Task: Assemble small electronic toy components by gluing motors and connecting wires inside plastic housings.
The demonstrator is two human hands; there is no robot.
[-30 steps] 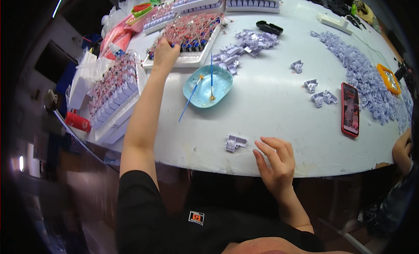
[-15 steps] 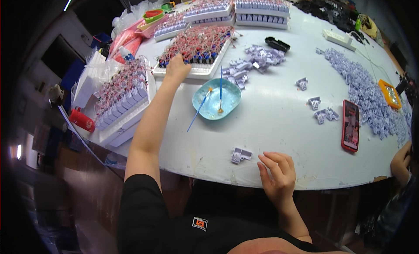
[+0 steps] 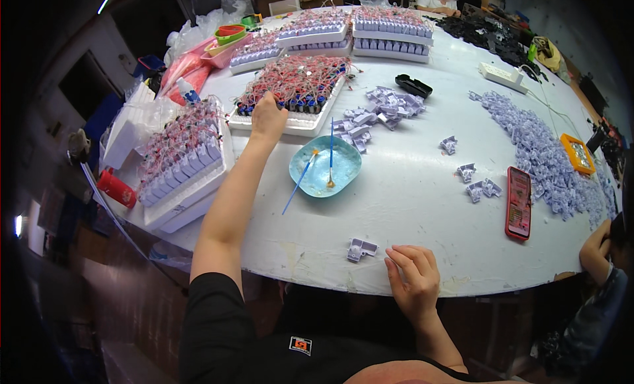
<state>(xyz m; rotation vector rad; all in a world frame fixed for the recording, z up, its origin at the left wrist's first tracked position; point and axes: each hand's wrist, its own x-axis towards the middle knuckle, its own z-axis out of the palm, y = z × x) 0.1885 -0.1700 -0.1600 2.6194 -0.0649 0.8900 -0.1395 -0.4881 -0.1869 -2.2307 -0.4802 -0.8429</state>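
Note:
My left hand (image 3: 269, 120) reaches to the near edge of a white foam tray (image 3: 317, 128). Dense rows of small blue-and-black wired parts (image 3: 307, 104) with red and pale leads fill that tray. The fingers are bent down among them, closed; what they pinch is hidden. Beside the table's near edge rests my right hand (image 3: 415, 278), fingers curved and apart, holding nothing. Just left of it lies a single grey plastic housing (image 3: 362, 250), its hollow side up. A light-blue dish (image 3: 325, 186) with two thin blue-handled brushes (image 3: 331, 156) stands between the tray and the housing.
At left sits a tray of grey wired units (image 3: 188, 169), near a red cylinder (image 3: 117, 188). More filled trays (image 3: 393, 50) stand at the back. Loose housings (image 3: 380, 106), a black case (image 3: 414, 85), a phone (image 3: 518, 202) and a housing pile (image 3: 535, 143) lie rightward. Another person's arm (image 3: 598, 252) is at right.
The view has tilted slightly, so the table sits lower in the picture. My left hand stays at the tray's near edge; my right hand stays beside the housing.

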